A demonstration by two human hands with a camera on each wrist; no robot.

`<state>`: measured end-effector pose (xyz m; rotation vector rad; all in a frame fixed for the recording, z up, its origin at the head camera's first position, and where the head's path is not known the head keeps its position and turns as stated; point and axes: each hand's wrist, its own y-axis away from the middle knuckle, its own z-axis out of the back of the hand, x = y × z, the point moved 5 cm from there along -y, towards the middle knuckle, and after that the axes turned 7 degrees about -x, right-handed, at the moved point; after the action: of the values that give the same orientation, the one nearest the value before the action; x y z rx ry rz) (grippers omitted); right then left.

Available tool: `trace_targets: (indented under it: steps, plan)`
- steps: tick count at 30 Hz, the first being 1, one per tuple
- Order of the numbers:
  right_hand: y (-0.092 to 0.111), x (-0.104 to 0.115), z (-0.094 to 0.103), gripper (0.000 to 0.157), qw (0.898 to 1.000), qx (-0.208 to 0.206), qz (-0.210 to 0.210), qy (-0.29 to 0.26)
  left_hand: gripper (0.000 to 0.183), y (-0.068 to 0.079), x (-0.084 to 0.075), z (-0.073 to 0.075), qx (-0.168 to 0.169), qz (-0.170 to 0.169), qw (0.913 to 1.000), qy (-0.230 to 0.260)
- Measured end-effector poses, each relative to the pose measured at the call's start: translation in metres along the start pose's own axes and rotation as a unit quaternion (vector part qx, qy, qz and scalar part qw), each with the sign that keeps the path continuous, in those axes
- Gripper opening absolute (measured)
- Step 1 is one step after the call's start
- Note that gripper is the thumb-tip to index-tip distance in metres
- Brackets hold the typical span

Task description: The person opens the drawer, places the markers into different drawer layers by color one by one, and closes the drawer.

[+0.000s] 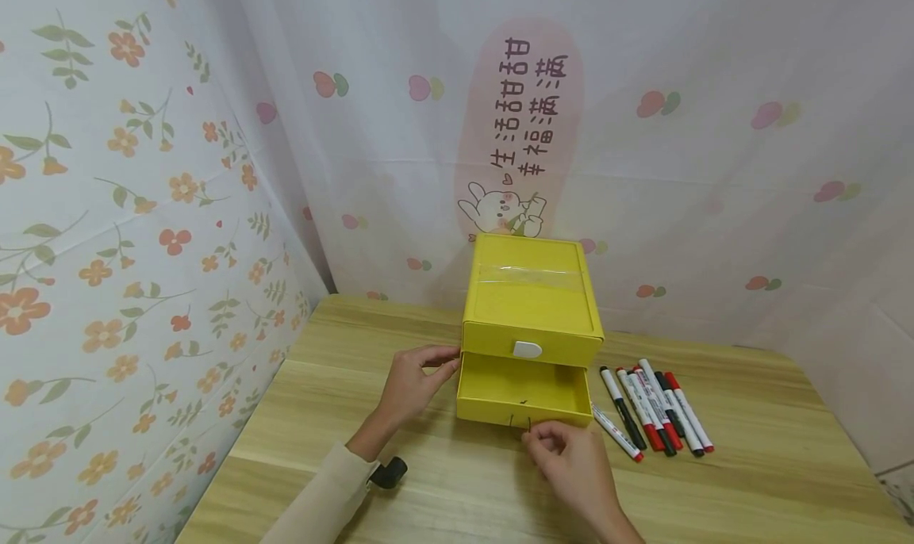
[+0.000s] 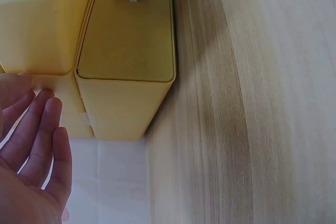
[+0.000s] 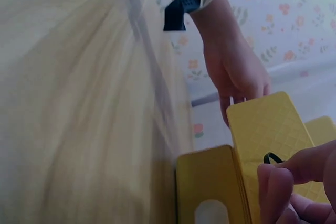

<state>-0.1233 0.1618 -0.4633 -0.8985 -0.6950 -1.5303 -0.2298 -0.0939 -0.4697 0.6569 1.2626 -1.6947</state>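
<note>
A yellow two-drawer box [image 1: 528, 282] stands on the table, its upper drawer closed behind a white tab [image 1: 528, 350]. The lower drawer [image 1: 524, 413] is pulled out, and its inside looks bare apart from a small dark mark. At that drawer's front my right hand [image 1: 574, 465] pinches a thin dark pull loop [image 3: 272, 158] between thumb and finger. My left hand [image 1: 410, 389] rests its fingertips against the left side of the box; in the left wrist view its fingers [image 2: 50, 114] are fairly straight beside the pulled-out drawer.
Right of the box lie several red and black markers [image 1: 660, 409], one of them a white marker [image 1: 617, 433] with a red cap close to the drawer. A patterned curtain [image 1: 400, 171] hangs behind the wooden table [image 1: 457, 488]. Clear tape crosses the box's top.
</note>
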Motion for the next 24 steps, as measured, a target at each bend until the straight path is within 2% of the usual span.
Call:
trace_targets:
  steps: [10,20,24]
  plan:
    - [0.018,-0.005,-0.003,0.005,0.999,0.003,-0.036,-0.041,0.022,0.000,0.000,0.000,-0.007,-0.009,0.9999,0.001]
    - [0.026,-0.010,-0.004,0.009,0.996,0.024,-0.074,-0.036,0.021,0.000,0.001,-0.001,-0.005,-0.009,0.9999,-0.008]
    - [0.030,-0.011,-0.003,0.010,0.997,0.032,-0.066,-0.036,0.021,0.000,0.001,0.000,-0.006,-0.010,0.9999,-0.010]
